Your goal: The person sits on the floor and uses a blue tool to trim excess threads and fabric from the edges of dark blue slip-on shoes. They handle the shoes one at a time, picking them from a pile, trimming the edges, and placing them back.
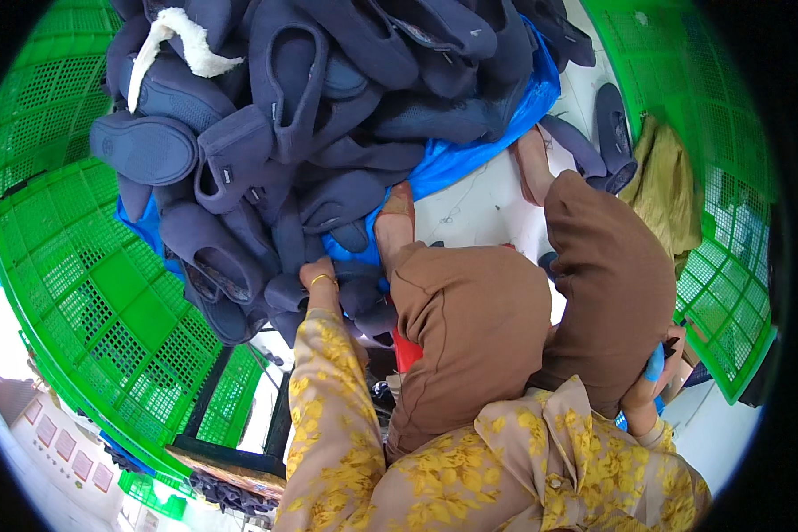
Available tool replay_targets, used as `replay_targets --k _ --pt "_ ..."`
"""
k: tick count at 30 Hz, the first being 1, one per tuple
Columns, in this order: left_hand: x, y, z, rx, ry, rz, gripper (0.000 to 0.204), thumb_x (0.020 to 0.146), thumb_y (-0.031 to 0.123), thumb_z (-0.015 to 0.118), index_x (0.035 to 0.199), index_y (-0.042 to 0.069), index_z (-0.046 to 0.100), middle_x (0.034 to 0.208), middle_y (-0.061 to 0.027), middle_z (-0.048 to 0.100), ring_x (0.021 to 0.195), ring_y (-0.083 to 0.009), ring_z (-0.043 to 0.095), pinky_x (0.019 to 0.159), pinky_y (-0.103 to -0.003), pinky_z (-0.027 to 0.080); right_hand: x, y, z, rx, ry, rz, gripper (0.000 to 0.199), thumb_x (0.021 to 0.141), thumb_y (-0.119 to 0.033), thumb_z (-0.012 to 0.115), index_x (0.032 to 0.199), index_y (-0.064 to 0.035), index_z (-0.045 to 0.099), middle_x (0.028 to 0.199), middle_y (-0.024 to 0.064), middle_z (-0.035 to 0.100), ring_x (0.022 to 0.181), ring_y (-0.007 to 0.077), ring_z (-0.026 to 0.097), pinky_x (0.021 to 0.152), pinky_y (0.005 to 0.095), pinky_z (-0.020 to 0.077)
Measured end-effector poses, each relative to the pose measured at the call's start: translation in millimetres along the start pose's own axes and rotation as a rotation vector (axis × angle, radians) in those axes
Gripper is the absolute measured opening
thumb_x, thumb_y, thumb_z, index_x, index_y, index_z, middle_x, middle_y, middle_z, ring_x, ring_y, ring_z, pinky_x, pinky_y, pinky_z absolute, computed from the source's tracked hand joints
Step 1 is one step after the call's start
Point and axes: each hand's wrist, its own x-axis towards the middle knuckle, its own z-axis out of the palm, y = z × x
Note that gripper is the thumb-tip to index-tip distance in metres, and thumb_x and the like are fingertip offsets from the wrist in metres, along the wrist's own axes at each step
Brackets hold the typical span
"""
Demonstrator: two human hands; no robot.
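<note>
My left hand reaches into the heap of dark navy shoes at the near edge of the blue sheet. The back of it shows, with a gold bangle at the wrist, but my fingertips are lost among the shoes – I cannot tell whether they close on one or only touch it. A dark shoe lies just left of my knuckles.

My right hand is down beside my right knee, well apart from the heap. A blue covering wraps one finger, and a small dark thing shows near its tip; how far those fingers open, or whether they grip it, I cannot tell.

The shoes hide most of the sheet, and a fluffy white strip lies over those toward its far left corner. Beyond its right edge, a loose dark shoe is on the white floor, beside an olive cloth.
</note>
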Motion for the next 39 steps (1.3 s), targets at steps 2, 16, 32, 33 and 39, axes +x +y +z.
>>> replay_targets --k 2,16,32,33,39 --pt "-12.3 15.6 -9.3 -0.437 -0.052 -0.187 0.042 0.08 0.031 0.063 0.094 -0.009 0.063 0.089 -0.0226 0.066 0.077 -0.0383 0.065 0.054 -0.04 0.054 -2.7 2.7 -2.8 -0.013 -0.025 -0.022 0.017 0.09 -0.02 0.042 0.09 -0.0035 0.044 0.086 0.0038 0.044 0.081 0.0141 0.037 0.078 0.0284 0.0321" --pt "-158.4 -36.4 -131.8 -0.965 -0.438 0.26 0.018 0.08 0.01 0.057 0.093 -0.002 0.061 0.095 -0.0113 0.066 0.087 -0.0238 0.064 0.082 -0.038 0.051 -4.2 7.0 3.0 -0.001 0.029 -0.036 0.015 0.089 -0.019 0.042 0.088 -0.0038 0.041 0.084 0.0041 0.037 0.08 0.0153 0.033 0.077 0.0274 0.0304" --pt "-143.3 -38.7 -108.2 0.583 -0.233 0.662 0.038 0.082 0.038 0.065 0.095 0.002 0.065 0.095 -0.0238 0.067 0.089 -0.042 0.064 0.076 -0.046 0.051 -5.0 10.7 2.8 -0.059 0.032 -0.074 0.013 0.089 -0.013 0.042 0.091 -0.001 0.041 0.086 0.0059 0.037 0.083 0.0168 0.035 0.081 0.0263 0.0322" --pt "-116.1 -54.2 -118.0 0.207 -0.064 0.798 0.028 0.084 0.032 0.063 0.09 0.005 0.065 0.092 -0.0207 0.067 0.082 -0.0395 0.065 0.072 -0.045 0.051 -3.9 10.4 3.0 -0.04 0.033 -0.065 0.013 0.089 -0.014 0.042 0.091 -0.001 0.041 0.086 0.0059 0.037 0.083 0.0168 0.035 0.081 0.0261 0.0321" --pt "5.2 -8.1 -186.1 -0.49 0.545 0.562 0.049 0.077 0.014 0.073 0.116 -0.007 0.051 0.103 -0.0158 0.061 0.089 -0.0252 0.06 0.081 -0.036 0.047 -4.5 11.6 1.6 -0.018 0.019 -0.048 0.013 0.089 -0.014 0.041 0.092 -0.0012 0.042 0.087 0.0059 0.037 0.084 0.0171 0.035 0.082 0.0264 0.0317"
